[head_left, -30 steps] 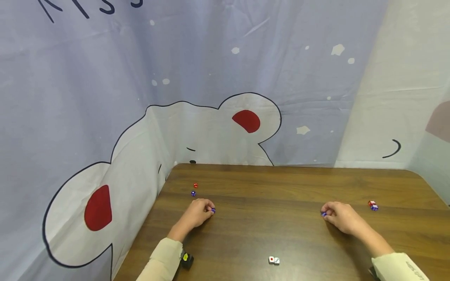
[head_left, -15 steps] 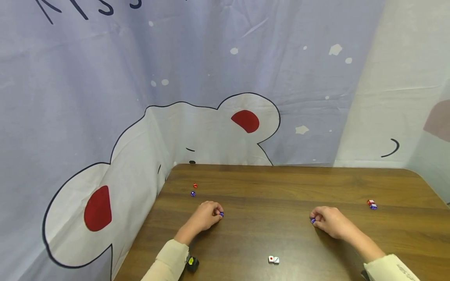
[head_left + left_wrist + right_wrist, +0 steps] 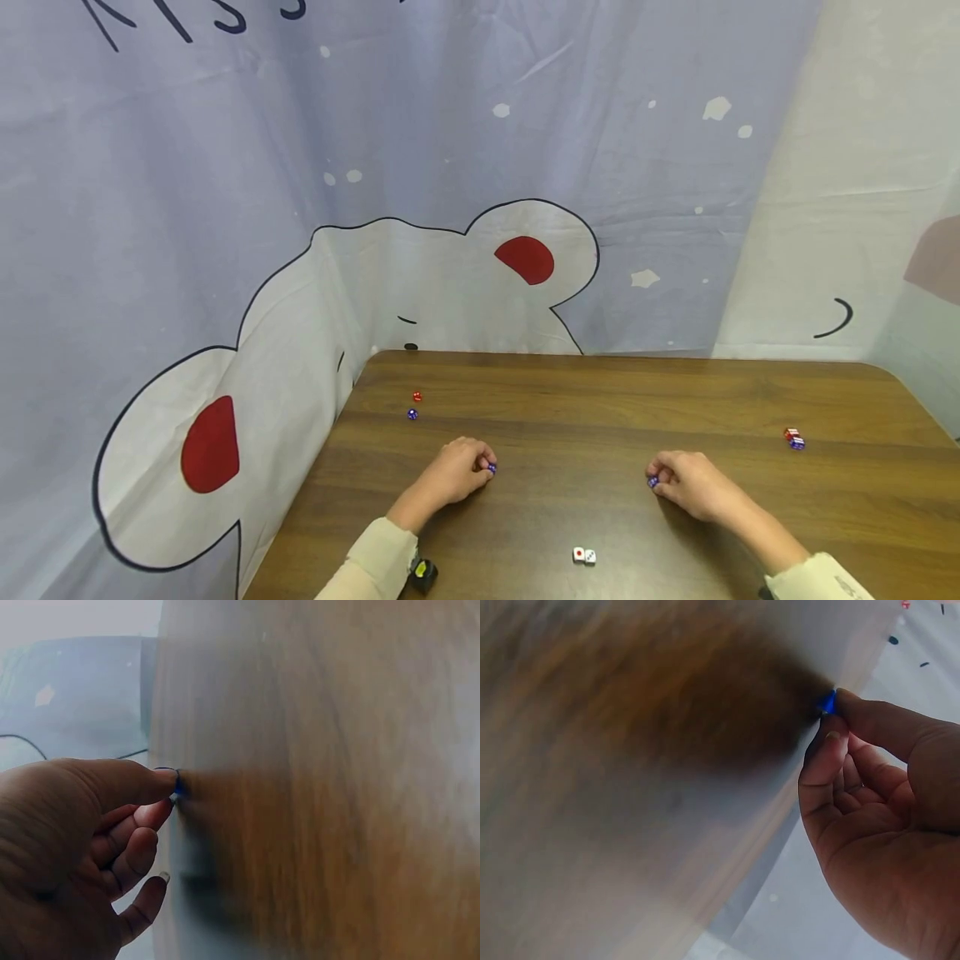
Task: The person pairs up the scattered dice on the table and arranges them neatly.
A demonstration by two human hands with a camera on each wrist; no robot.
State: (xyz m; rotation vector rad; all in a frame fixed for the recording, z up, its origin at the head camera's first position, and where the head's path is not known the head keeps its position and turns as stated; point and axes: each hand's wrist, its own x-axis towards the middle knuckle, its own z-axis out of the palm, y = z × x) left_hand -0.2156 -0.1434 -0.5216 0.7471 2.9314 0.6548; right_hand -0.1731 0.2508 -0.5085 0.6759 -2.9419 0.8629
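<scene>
In the head view my left hand pinches a blue die between thumb and fingertips, left of the table's middle. Opposite it, my right hand pinches another blue die. Both wrist views show little of the held dice: a blue sliver of die past the left thumb, and a blue face of die at the right fingertips. Nearer the front, between the hands, a white die with a red dot touches a second white die.
At the far left of the wooden table lie a red die and a blue die. On the right, red dice and blue dice sit close together. A printed curtain hangs behind the table.
Both hands have moved inward and slightly toward the front, each carrying its blue die, so the gap between them is smaller. The white dice and the dice at the sides stay put.
</scene>
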